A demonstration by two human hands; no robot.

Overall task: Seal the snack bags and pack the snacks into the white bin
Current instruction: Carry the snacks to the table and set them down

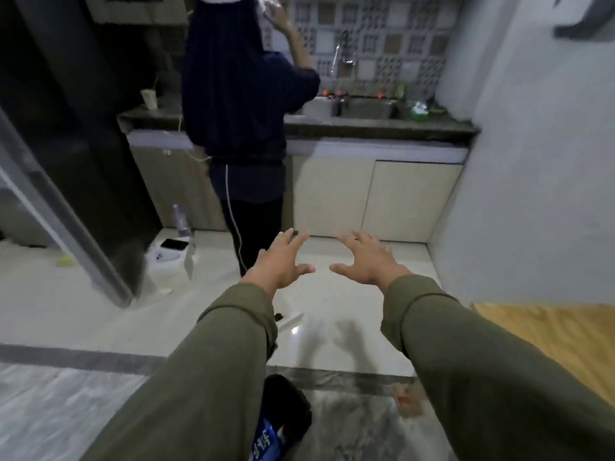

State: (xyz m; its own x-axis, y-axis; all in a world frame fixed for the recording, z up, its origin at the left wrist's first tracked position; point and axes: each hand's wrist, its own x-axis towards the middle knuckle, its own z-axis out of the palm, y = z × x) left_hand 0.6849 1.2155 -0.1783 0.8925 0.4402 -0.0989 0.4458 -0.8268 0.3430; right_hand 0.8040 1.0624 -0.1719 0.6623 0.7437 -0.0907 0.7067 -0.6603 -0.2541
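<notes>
Both hands are held out over the pale floor, the left hand (283, 257) and right hand (364, 257) with fingers spread, holding nothing. Neither snack bags nor white bin show anywhere beyond them, so sealing and packing seem not yet begun. Below the wrists, something blue, perhaps a packet (266, 440), is too blurred to name.

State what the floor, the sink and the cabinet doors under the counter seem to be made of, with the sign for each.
Floor: glossy pale tile, probably ceramic or stone; it mirrors a light and hand shadows.
Sink: likely stainless steel; grey metallic sheen.
Cabinet doors: smooth cream panels, perhaps laminate; flat, matte, no visible grain.
</notes>
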